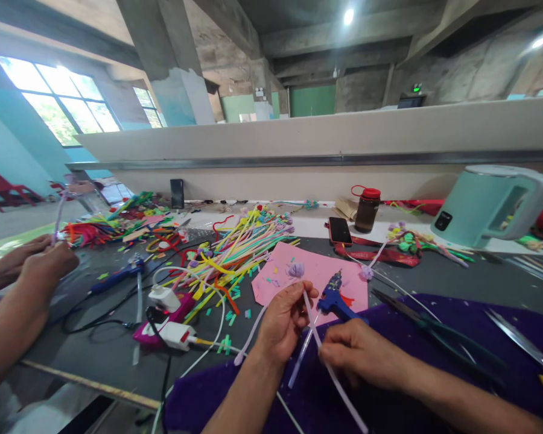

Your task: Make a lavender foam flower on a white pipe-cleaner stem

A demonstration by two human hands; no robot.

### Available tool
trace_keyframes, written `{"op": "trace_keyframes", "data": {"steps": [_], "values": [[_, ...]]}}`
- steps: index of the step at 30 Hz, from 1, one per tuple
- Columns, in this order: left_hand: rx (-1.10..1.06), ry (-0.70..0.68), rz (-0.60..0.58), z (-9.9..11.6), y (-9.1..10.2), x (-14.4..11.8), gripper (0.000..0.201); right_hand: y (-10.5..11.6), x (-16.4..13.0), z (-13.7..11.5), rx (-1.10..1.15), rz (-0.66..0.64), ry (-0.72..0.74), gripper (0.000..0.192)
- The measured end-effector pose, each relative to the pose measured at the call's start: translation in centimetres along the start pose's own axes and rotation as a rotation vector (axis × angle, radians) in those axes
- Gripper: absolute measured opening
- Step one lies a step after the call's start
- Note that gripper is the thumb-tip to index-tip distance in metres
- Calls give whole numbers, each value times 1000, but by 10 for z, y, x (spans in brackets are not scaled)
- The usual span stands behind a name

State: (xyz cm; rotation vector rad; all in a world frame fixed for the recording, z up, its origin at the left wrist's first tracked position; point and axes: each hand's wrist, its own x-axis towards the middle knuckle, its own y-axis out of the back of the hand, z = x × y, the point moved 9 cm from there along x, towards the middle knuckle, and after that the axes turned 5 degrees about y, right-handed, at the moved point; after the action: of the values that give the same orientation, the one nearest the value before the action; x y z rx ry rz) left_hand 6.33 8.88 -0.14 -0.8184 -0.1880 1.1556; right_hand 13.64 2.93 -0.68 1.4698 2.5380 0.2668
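Left hand [283, 316]: closed, pinching pale pipe cleaners [308, 328] near their upper end. Right hand [359, 352]: closed on same strands, lower right. Long axis slanting far-left to near-right over purple cloth [434, 386]. Blue glue gun [337, 298] just beyond. Scissors [438, 331] right.

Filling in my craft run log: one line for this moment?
left hand: holds pale stems | right hand: grips same stems | glue gun: on pink sheet

Left hand [283, 319] and right hand [359, 352] pinching pale pipe cleaners [311, 328] at lower centre, blue glue gun [337, 298] just behind, pink sheet [314, 280] beneath
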Motion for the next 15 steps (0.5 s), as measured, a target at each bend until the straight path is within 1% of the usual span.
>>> {"op": "trace_keyframes", "data": {"steps": [3, 5, 8, 12, 15], "values": [[97, -15, -27, -3, -7, -1, 16, 16, 6, -10, 122, 138, 56, 23], [150, -20, -55, -6, -11, -1, 18, 21, 7, -9, 181, 200, 50, 25], [182, -12, -86, -13, -14, 0, 22, 21, 8, -6, 245, 234, 40, 26], [190, 34, -132, -21, -18, 1, 26, 21, 8, -5, 320, 252, 55, 25], [123, 23, -88, -20, -15, 2, 20, 25, 7, -6, 289, 276, 61, 23]]}}
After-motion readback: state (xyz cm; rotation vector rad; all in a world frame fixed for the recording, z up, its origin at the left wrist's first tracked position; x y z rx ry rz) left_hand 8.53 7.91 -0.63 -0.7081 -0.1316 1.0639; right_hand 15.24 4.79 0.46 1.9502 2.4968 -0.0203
